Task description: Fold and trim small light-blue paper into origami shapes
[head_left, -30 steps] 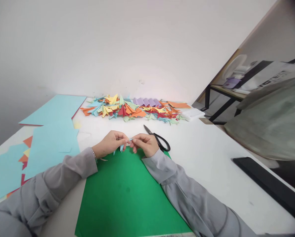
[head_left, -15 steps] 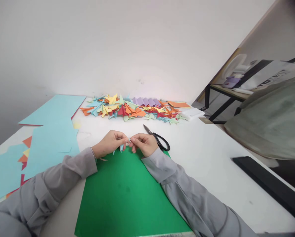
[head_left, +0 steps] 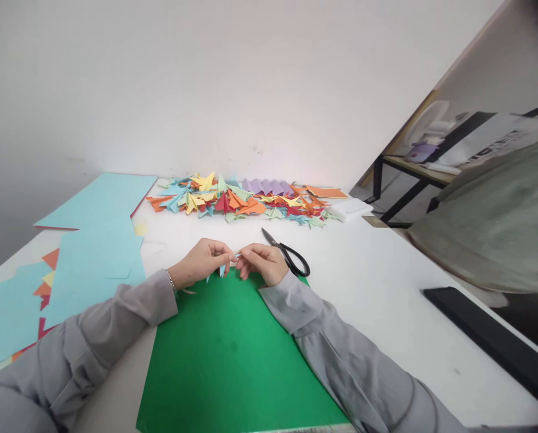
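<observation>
Paper piece (head_left: 222,270) this slight wants light, even fingertip pressure (a hard pinch could crumple its points). The left hand (head_left: 205,260) and right hand (head_left: 265,263) are nearly closed, fingertips pinching it by the green sheet's (head_left: 237,361) far edge, between the bench's (head_left: 368,300) near and far edges. It looks pale blue, narrow, pointed, partly hidden.

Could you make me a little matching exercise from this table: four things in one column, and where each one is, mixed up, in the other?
1. scissors
2. green sheet
3. small blue paper
4. folded paper shapes

A. in a heap along the wall
B. beside the right hand
C. lying flat between the gray sleeves
D. in the fingers of the left hand

Pairs: 1-B, 2-C, 3-D, 4-A
</observation>
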{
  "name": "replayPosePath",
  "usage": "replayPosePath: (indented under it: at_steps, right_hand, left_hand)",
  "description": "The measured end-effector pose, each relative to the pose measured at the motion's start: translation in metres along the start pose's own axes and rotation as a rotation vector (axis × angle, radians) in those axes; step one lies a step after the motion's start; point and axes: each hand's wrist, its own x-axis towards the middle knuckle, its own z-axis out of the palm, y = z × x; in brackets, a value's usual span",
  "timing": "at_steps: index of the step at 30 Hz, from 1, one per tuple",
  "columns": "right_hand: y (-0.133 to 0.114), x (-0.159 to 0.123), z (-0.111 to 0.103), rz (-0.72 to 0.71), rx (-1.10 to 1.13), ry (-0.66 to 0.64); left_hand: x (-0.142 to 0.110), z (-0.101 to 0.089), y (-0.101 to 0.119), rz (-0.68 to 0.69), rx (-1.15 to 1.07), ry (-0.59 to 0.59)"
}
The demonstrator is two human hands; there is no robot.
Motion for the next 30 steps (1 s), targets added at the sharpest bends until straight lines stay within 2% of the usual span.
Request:
replayPosePath:
  at_steps: [5,22,30]
  right_hand:
    - [0.0007,-0.0014,0.0057,-0.055,-0.092,0.066]
    - [-0.0027,0.0013,-0.0011,0.086,0.08,-0.033]
    - [-0.0007,-0.0009,0.0047,0.012,-0.027,0.011]
  left_hand:
    - [-0.0011,0.0003,0.0016,0.001,0.027,-0.021]
    - [-0.0003,-0.0011,-0.0025,0.01,0.018,-0.029]
    - [-0.0011,-0.0002,-0.0012,0.016,0.033,-0.046]
